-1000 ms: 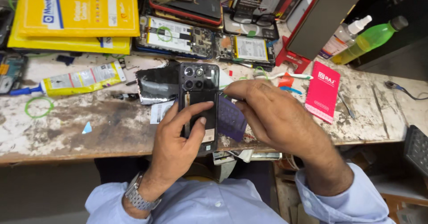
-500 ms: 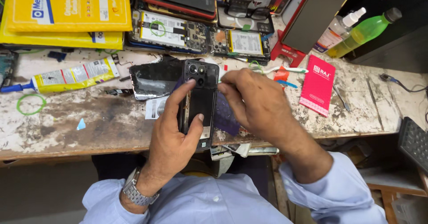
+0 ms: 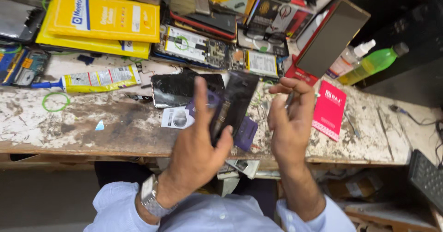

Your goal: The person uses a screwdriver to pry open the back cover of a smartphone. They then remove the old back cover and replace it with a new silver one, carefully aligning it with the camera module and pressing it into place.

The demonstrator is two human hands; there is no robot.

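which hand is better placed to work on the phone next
Probably right: the left hand already grips the dark phone, tilted above the bench, while the right hand hovers beside it, apart, pinching a thin tool.

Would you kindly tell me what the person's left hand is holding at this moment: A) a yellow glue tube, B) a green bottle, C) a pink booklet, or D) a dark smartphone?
D: the left hand grips a dark smartphone tilted above the bench, while the yellow glue tube, green bottle and pink booklet all sit on the worktop untouched.
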